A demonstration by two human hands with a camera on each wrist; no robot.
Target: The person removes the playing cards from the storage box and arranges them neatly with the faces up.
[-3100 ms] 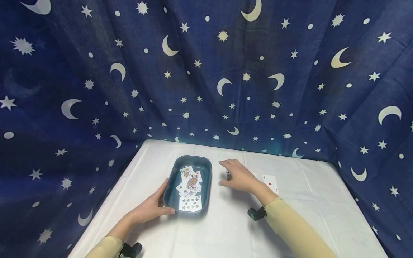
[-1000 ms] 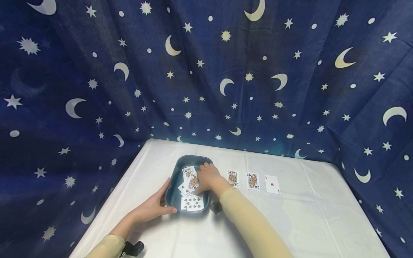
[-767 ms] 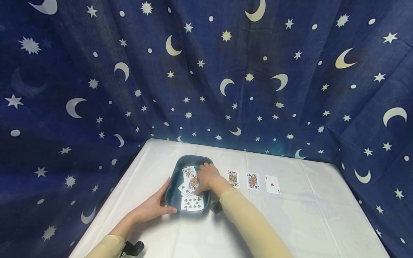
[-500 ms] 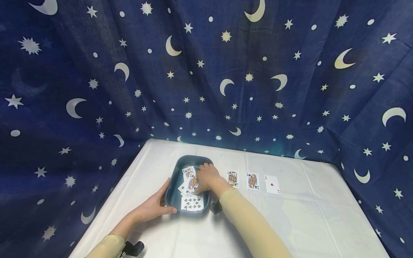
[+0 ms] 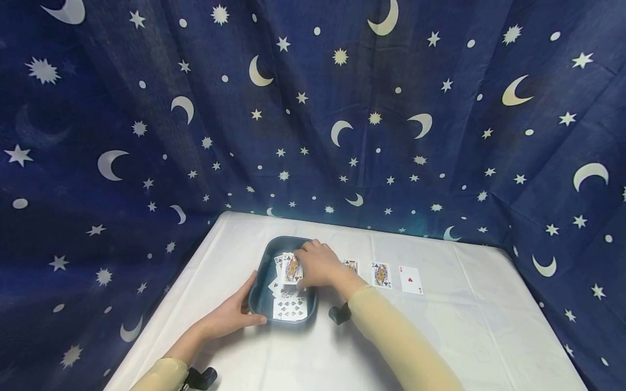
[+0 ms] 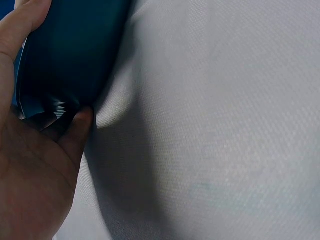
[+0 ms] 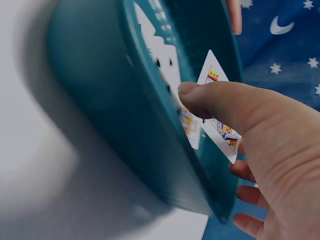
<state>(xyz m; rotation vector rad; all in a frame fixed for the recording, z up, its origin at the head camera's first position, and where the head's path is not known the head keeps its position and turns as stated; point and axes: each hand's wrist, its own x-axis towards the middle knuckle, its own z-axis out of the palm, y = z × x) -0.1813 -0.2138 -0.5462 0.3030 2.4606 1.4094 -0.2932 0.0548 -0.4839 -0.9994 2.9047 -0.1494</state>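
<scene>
Fingers (image 5: 307,255) of right hand (image 5: 320,266) pinching a card (image 5: 292,268) above the tray (image 5: 266,259).
Left hand (image 5: 230,315) grips the rim (more cards (image 5: 289,308) inside).

tabletop (image 5: 342,353): bare cloth open in front and at far right | tray (image 5: 264,271): walls block the left side, left hand (image 5: 230,317) at its near corner | row of three cards (image 5: 381,274): lies right of tray | curtain (image 5: 313,136): closes off back and sides

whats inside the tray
Loose face-up cards in the tray: a spades card nearest, others overlapping. The right hand pinches a face card above them and hides the far cards.
</scene>
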